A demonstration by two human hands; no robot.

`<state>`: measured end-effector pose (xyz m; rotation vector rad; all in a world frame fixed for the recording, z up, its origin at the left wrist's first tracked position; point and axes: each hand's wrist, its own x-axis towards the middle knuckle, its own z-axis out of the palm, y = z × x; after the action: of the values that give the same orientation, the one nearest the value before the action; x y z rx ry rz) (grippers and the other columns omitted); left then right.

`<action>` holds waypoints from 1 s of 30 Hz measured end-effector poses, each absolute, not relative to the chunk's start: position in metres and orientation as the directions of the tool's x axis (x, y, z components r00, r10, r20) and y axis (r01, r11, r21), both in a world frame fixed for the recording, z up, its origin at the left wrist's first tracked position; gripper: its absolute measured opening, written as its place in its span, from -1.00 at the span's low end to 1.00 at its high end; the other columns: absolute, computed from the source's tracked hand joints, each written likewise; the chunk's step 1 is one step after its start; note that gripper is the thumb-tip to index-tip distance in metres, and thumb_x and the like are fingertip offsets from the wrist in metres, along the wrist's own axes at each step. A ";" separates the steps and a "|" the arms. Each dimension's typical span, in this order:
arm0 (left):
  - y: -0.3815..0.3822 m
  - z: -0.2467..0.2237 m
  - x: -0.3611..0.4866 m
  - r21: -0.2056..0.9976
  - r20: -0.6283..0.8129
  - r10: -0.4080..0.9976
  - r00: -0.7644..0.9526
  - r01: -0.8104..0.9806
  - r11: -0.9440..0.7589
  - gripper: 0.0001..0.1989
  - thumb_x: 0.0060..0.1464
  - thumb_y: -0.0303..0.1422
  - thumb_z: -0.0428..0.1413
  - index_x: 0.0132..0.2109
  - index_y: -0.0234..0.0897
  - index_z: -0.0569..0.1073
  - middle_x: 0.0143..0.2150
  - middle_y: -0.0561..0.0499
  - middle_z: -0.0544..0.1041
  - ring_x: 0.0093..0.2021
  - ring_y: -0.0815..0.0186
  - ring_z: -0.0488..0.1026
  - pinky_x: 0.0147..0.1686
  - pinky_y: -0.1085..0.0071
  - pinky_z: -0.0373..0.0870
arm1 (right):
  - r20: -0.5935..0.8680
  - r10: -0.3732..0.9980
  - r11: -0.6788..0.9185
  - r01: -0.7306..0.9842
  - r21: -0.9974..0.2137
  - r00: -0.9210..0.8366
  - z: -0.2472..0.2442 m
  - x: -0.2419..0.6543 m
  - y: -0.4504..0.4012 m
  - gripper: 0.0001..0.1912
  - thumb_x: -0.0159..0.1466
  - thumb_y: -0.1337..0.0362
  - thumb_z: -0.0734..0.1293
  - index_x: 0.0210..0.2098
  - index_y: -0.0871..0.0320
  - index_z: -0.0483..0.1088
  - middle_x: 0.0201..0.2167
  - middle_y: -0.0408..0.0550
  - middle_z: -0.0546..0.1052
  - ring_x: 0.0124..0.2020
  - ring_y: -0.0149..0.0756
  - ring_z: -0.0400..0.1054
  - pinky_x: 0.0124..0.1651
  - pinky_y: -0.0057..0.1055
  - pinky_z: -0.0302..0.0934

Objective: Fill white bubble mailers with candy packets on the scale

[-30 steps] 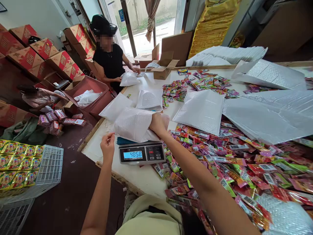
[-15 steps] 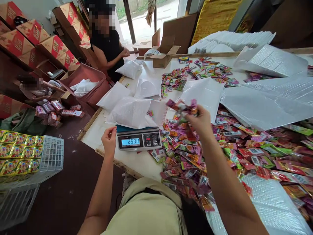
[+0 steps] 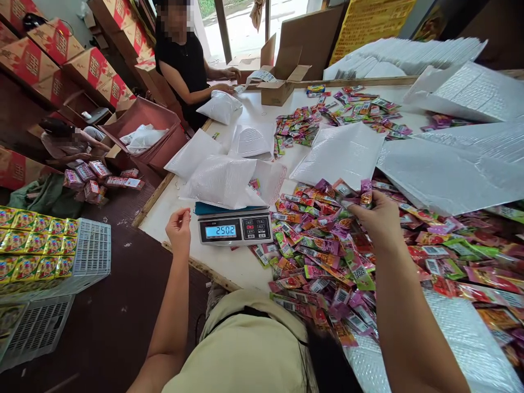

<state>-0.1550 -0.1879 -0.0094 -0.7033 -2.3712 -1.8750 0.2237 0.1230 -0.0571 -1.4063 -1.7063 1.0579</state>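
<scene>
A digital scale [image 3: 235, 226] stands at the near table edge, its lit display reading 250.2. On its blue pan rests a puffed white bubble mailer [image 3: 223, 180], its flap open to the right with a few colourful packets showing inside. Just left of the scale, my left hand [image 3: 179, 229] hovers with its fingers curled together and nothing visible in them. My right hand [image 3: 379, 215] grips a few small snack packets [image 3: 366, 192], low over the large heap of loose packets [image 3: 323, 245] right of the scale.
Flat bubble mailers [image 3: 339, 153] lie behind and right of the heap. Filled mailers [image 3: 221, 106] sit at the far left, near a co-worker [image 3: 184, 71] and a cardboard box [image 3: 276, 93]. Another person [image 3: 67, 142] is low at left, near a red bin [image 3: 155, 147]. Crates [image 3: 94, 248] stand left.
My right hand has moved right and down to the heap with the packets. My left hand has shifted slightly away from the scale. The co-worker's hands have spread apart over the table.
</scene>
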 end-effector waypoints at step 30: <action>-0.191 -0.026 -0.150 0.931 0.196 0.318 -0.928 0.278 0.237 -0.66 0.10 -0.10 0.23 -0.15 -0.28 0.59 -0.17 -0.09 0.64 -0.30 0.35 0.56 -0.20 0.39 0.53 | 0.250 0.659 0.611 0.311 -0.728 -0.709 -0.007 0.013 0.093 -0.74 0.09 0.36 0.29 -0.27 0.14 0.57 -0.28 0.03 0.58 -0.17 -0.11 0.39 -0.07 -0.26 0.22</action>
<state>-0.1502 -0.1906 -0.0259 -0.6021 -2.4973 -1.8665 0.0131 0.0928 -0.0067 -0.7650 -2.3336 0.9203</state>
